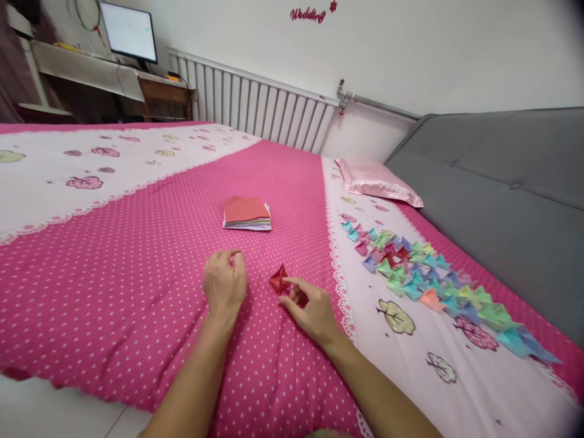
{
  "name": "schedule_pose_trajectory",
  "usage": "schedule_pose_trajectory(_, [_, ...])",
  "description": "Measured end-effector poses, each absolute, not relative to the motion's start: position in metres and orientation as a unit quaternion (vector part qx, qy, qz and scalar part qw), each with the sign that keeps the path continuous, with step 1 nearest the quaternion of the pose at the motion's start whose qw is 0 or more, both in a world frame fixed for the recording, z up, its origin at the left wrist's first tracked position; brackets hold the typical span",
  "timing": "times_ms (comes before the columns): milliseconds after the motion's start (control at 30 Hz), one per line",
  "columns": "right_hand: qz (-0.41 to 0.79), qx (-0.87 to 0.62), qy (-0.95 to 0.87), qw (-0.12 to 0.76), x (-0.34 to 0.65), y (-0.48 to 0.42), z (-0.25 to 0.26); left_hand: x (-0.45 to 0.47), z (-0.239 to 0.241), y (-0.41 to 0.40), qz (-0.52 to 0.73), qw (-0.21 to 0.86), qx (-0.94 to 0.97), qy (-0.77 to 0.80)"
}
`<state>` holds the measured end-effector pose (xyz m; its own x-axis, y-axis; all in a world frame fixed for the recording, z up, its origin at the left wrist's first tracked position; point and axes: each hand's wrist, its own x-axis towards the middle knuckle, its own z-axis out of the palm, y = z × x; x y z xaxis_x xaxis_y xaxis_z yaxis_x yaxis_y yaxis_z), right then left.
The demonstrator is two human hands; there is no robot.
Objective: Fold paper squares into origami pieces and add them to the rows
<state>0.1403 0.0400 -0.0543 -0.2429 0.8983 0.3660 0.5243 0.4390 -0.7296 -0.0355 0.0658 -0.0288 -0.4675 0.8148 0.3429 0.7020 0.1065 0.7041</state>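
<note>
My right hand (314,310) has its index fingertip and thumb at a small, shiny red origami piece (278,280), which has pointed corners. The piece is just above or on the pink dotted bedspread. To its left, my left hand (225,281) is curled into a loose fist, apart from the red piece, and nothing shows in it. Beyond both hands lies a stack of square coloured paper (247,210) with a red-orange sheet on top. Many small origami pieces (413,285) in blue, green, purple, pink and red spread in rows on the bed at the right.
The bed's bedspread (137,280) fills most of the view. A pink pillow (378,182) lies against the grey headboard (497,176). A radiator (255,100) lines the wall. At the far left, a monitor (129,33) stands on a desk (86,64).
</note>
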Motion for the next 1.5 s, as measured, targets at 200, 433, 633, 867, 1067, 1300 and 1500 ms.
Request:
schedule_pose_trajectory(200, [0.149, -0.488, -0.763, 0.398, 0.133, 0.044, -0.064, -0.038, -0.059, 0.074, 0.388, -0.058, 0.575, 0.718])
schedule_pose_trajectory(433, [0.073, -0.535, -0.707, 0.457, 0.143, 0.039, -0.053, -0.042, -0.064, 0.083, 0.412, -0.081, 0.587, 0.692])
schedule_pose_trajectory(633, [0.022, -0.635, -0.608, 0.477, 0.212, 0.009, -0.037, -0.042, -0.062, 0.084, 0.42, -0.068, 0.586, 0.69])
schedule_pose_trajectory(867, [-0.047, -0.769, -0.516, 0.375, 0.35, -0.042, -0.01, -0.042, -0.061, 0.088, 0.399, -0.089, 0.586, 0.7])
schedule_pose_trajectory(1067, [-0.089, -0.86, -0.425, 0.267, 0.437, -0.065, 0.004, -0.041, -0.062, 0.091, 0.378, -0.092, 0.576, 0.719])
schedule_pose_trajectory(1300, [-0.059, -0.901, -0.385, 0.189, 0.478, -0.059, -0.003, -0.039, -0.058, 0.089, 0.379, -0.08, 0.546, 0.743])
schedule_pose_trajectory(1500, [-0.029, -0.907, -0.385, 0.168, 0.489, -0.047, -0.011, -0.041, -0.06, 0.09, 0.365, -0.095, 0.557, 0.74])
